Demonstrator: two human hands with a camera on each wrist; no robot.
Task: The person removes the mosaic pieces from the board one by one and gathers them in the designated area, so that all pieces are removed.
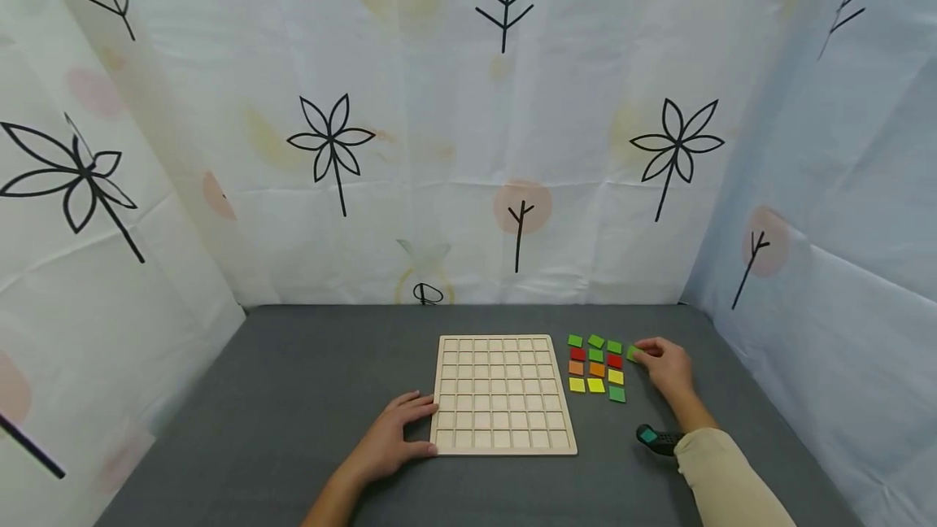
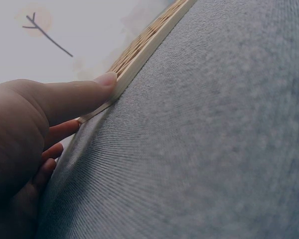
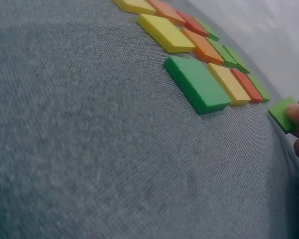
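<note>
My right hand (image 1: 668, 366) pinches a light green square tile (image 3: 280, 117) between thumb and fingers, at the right of the tile rows. Beside it lie several flat tiles in short columns: light green, red (image 1: 614, 361), orange (image 1: 576, 368) and yellow (image 1: 596, 386), with a darker green tile (image 3: 197, 84) at the near end. My left hand (image 1: 391, 439) rests at the left side of a pale wooden grid board (image 1: 505, 452), fingers extended along its edge. In the left wrist view the thumb (image 2: 84, 97) touches the board's rim. The board's square cells hold no tiles.
A dark grey cloth covers the table (image 1: 315, 381). On my right wrist a black strap device (image 1: 659, 439) shows below the sleeve (image 1: 725, 470). White patterned curtains (image 1: 454, 145) hang behind the table and at both sides.
</note>
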